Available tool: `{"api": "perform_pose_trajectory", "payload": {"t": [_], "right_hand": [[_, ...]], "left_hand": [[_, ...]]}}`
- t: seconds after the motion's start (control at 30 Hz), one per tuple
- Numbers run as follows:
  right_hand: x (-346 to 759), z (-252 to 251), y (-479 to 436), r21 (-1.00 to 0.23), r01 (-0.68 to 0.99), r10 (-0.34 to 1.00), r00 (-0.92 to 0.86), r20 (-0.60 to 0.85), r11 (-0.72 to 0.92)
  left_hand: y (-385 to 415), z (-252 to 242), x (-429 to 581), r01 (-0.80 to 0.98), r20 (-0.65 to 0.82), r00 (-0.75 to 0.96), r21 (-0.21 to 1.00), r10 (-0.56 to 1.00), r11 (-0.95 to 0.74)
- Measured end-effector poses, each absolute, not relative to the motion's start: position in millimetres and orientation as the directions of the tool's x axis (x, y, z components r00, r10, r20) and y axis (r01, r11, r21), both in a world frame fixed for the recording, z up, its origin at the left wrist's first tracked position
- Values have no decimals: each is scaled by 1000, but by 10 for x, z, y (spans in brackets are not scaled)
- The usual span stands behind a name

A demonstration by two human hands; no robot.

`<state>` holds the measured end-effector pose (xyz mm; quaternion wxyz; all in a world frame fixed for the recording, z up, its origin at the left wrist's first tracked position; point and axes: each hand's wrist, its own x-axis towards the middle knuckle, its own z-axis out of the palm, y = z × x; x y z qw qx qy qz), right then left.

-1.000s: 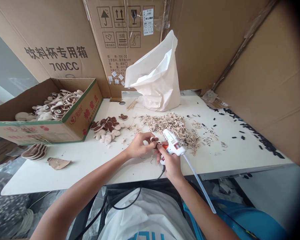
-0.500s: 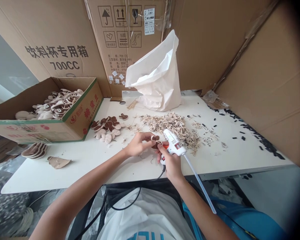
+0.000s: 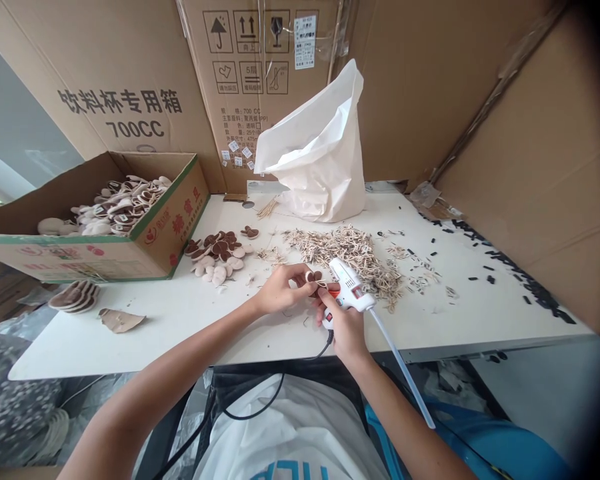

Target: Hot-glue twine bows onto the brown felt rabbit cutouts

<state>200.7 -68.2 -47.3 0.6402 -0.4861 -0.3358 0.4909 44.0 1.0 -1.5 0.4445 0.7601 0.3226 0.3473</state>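
Note:
Between the thumb and fingers of my left hand [image 3: 283, 288] is a small brown felt piece [image 3: 316, 276] with a pale edge and rounded lobes. My right hand [image 3: 348, 328] is closed round a white hot glue gun [image 3: 349, 285], a long glue stick [image 3: 403, 365] jutting from its back end. My right thumb and fingertips also meet the felt piece, at a thin pale loop lying across it. The gun's nozzle is hidden. Just beyond my hands spreads a pile of small cream loops [image 3: 345, 247]. Brown and pale felt pieces [image 3: 220, 253] lie in a heap to the left.
A carton [image 3: 180, 220] of felt pieces stands at the left, near a stack of felt shapes [image 3: 75, 296] and a cardboard scrap [image 3: 121, 320]. A white bag [image 3: 325, 167] stands at the back. Black bits [image 3: 510, 260] line the right side. The gun's cord [image 3: 260, 415] crosses my lap.
The whole view has shifted slightly, so everything sits a little further right. Both hands keep their hold on the felt piece and the glue gun, with hardly any visible movement.

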Motion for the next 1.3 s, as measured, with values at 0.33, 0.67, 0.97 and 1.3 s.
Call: {"api": "perform_pose_trajectory", "payload": {"t": [0.33,0.67,0.97,1.3], "right_hand": [[2001,-455,-686,-952,-305,956,289,-51,41],[2003,-435,-689,-953,-300,958,281,-50,39],[2008,-446,-692,-952,-301,957,286,-39,51],[2003,-439,-688,-951,-305,955,291,-53,40]], "left_hand": [[19,-21,450,252,232,531,875,815,-414],[21,-13,436,213,241,529,891,814,-402],[-3,-1,435,114,213,565,937,797,-331],[-3,-12,446,262,205,514,887,833,-380]]}}
